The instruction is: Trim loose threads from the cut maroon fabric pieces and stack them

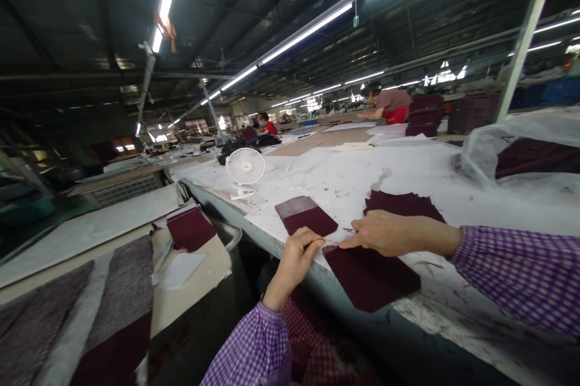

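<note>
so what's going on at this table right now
A person has both hands at a maroon piece by the edge of a white table. The right hand has its index finger down at one corner, while the left hand is pinched close to that corner; whether it has a grip on the piece is hard to tell. A maroon-and-grey piece lies just beyond the left hand, and a pile sits partly behind the right hand.

maroon fabric (pixel 374 280), purple-checked sleeves (pixel 516 271), white fan (pixel 245 166)
</note>
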